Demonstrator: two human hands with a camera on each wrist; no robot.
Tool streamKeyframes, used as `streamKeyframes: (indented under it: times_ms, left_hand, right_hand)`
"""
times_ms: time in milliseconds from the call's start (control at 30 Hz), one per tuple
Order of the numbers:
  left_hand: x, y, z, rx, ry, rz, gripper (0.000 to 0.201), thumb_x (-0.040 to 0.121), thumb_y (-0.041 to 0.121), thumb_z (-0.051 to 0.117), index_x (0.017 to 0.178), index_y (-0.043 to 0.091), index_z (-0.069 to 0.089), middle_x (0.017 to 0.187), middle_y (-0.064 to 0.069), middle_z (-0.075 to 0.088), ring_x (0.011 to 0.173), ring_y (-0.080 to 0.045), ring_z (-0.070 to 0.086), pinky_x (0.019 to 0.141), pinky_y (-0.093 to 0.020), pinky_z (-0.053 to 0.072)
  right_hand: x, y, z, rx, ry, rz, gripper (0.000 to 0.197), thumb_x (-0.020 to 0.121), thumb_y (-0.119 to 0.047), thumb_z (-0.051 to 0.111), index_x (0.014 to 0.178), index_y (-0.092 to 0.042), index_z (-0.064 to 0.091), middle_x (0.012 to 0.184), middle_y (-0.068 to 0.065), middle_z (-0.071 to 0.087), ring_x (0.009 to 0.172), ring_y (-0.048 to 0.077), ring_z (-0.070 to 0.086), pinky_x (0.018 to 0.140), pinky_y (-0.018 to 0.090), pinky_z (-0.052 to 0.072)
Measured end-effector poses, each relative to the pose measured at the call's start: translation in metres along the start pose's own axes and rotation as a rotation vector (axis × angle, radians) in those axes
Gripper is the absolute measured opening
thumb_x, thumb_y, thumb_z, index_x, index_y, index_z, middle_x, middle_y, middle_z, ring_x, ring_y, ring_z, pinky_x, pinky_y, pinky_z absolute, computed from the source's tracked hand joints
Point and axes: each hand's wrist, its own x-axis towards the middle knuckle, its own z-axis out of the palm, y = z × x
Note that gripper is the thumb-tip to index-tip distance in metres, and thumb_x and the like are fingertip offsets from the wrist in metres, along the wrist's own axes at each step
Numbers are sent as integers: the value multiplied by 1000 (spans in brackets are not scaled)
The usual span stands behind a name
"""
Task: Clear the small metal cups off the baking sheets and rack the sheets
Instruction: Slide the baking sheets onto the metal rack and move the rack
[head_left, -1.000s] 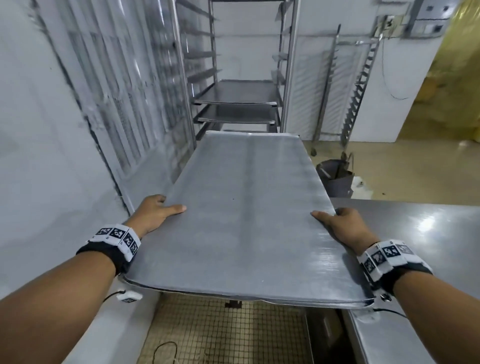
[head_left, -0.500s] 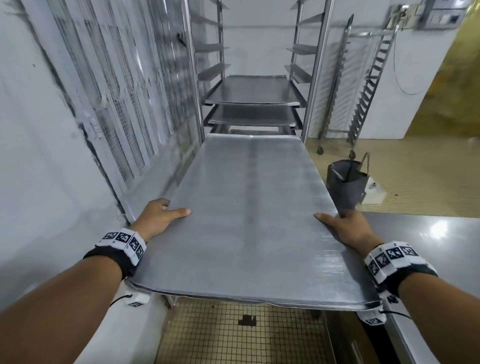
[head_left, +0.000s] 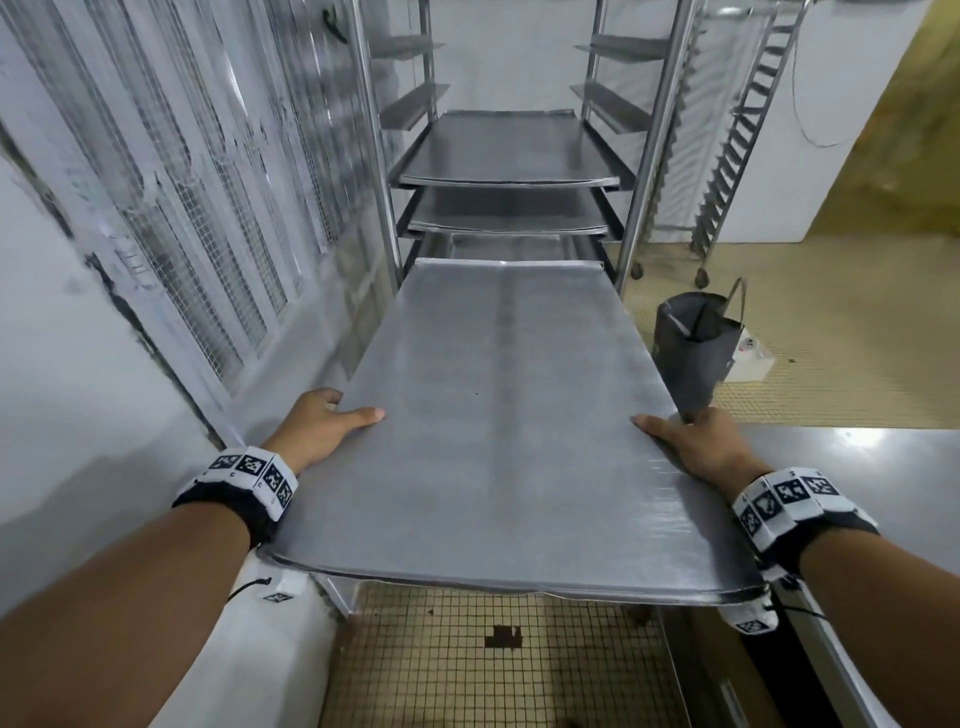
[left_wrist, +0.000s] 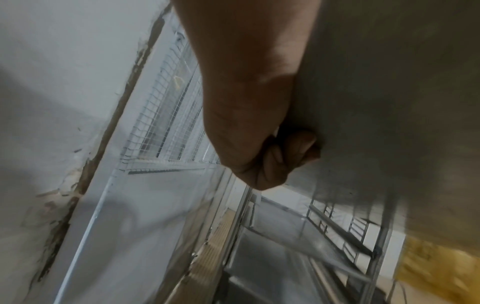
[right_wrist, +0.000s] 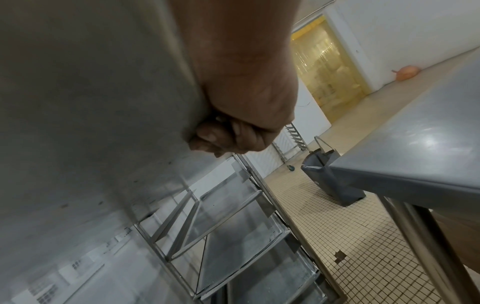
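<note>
A long bare metal baking sheet (head_left: 498, 415) is carried level between both hands, its far end just short of the rack (head_left: 644, 156). My left hand (head_left: 327, 421) grips its left edge, thumb on top, fingers (left_wrist: 285, 152) curled under the sheet's underside (left_wrist: 389, 102). On the right edge my right hand (head_left: 696, 441) holds the same way, with fingers (right_wrist: 221, 135) curled beneath the sheet (right_wrist: 91, 102). Two sheets (head_left: 509, 150) sit on the rack's rails, a third lower down. No small metal cups are in view.
A mesh-covered window wall (head_left: 197, 208) runs close along the left. A steel table (head_left: 857, 467) stands at the right, a dark bag (head_left: 691, 353) on the tiled floor beside it. A second empty rack (head_left: 737, 130) stands behind at the right.
The sheet and both hands have advanced toward the rack, which looms larger and nearer. Both grips are unchanged.
</note>
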Motion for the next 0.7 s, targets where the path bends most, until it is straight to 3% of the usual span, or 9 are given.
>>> streamKeyframes:
  times_ms: [67, 167, 267, 333, 433, 533, 600, 700]
  left_hand:
    - [9, 1, 6, 10, 15, -6, 25, 79, 26, 89, 83, 16, 67, 75, 4, 74, 75, -22, 73, 68, -29, 58]
    - [30, 0, 15, 2, 9, -28, 29, 77, 27, 90, 88, 9, 69, 71, 5, 77, 72, -17, 76, 66, -29, 61]
    - [59, -3, 18, 20, 21, -30, 65, 62, 55, 94, 102, 8, 73, 93, -5, 80, 86, -27, 78, 84, -48, 62]
    - [82, -6, 22, 27, 32, -28, 73, 53, 65, 93, 101, 12, 75, 96, -5, 80, 88, -26, 77, 88, -53, 61]
    - [105, 4, 33, 62, 40, -2, 61, 59, 59, 92, 97, 13, 77, 93, -3, 80, 85, -23, 78, 85, -52, 62]
    - [124, 9, 42, 73, 39, 11, 64, 59, 61, 89, 99, 13, 78, 93, -2, 80, 84, -20, 78, 84, -47, 63]
    - [135, 11, 47, 106, 40, 29, 57, 66, 58, 86, 99, 13, 78, 90, 0, 80, 81, -17, 77, 81, -41, 63]
    - [145, 18, 57, 91, 42, 51, 24, 84, 33, 83, 95, 12, 79, 78, 10, 79, 71, -4, 74, 69, -24, 61]
  right_hand:
    - [16, 4, 5, -25, -14, 13, 54, 70, -65, 77, 58, -16, 56, 61, 2, 64, 63, 25, 61, 65, 35, 49]
    - [46, 11, 12, -36, -35, 7, 73, 54, -85, 69, 71, -14, 67, 74, 2, 71, 72, 24, 67, 74, 39, 55]
    - [72, 6, 15, -62, -54, 14, 60, 72, -68, 73, 85, -9, 71, 85, 6, 72, 80, 26, 66, 76, 36, 50]
    - [92, 3, 14, -56, -59, 22, 54, 78, -60, 73, 88, -7, 71, 88, 7, 71, 77, 23, 64, 74, 33, 46]
    - [126, 9, 17, -36, -81, 22, 56, 75, -62, 74, 89, -8, 73, 89, 6, 73, 80, 23, 68, 78, 37, 53]
    - [156, 13, 17, 3, -102, 19, 64, 67, -70, 76, 88, -9, 73, 90, 3, 75, 83, 23, 70, 83, 41, 56]
    - [169, 12, 15, 42, -106, -7, 63, 66, -68, 77, 89, -9, 74, 89, 2, 75, 81, 19, 71, 78, 35, 55]
    - [184, 11, 14, 45, -109, -27, 49, 77, -57, 77, 89, -9, 74, 87, 0, 74, 81, 18, 70, 67, 28, 50]
